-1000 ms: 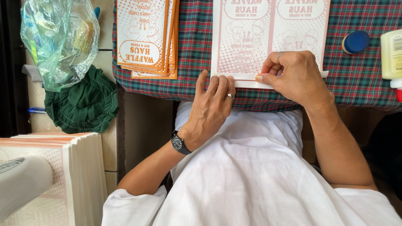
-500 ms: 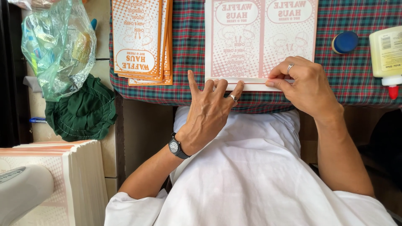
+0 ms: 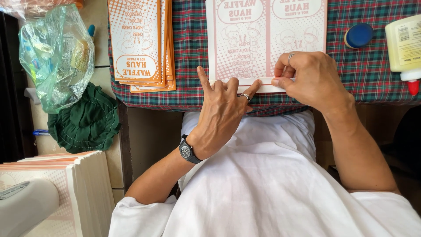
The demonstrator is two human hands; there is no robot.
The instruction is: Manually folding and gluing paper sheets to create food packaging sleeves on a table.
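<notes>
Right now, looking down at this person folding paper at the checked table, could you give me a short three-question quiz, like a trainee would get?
1. True or false: both hands press the near edge of the pale printed sheet.
2. Which wrist wears the watch?
3. The blue round lid lies between the sheet and: A) the glue bottle, B) the green cloth, C) the orange stack.

Key: 1 true: left hand and right hand both press it. 2 left. 3 A.

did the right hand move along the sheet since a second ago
Yes. The right hand stays on the near edge of the pink sheet, but its fingertips have slid left, closer to the left hand, with the blue cap as reference.
</notes>
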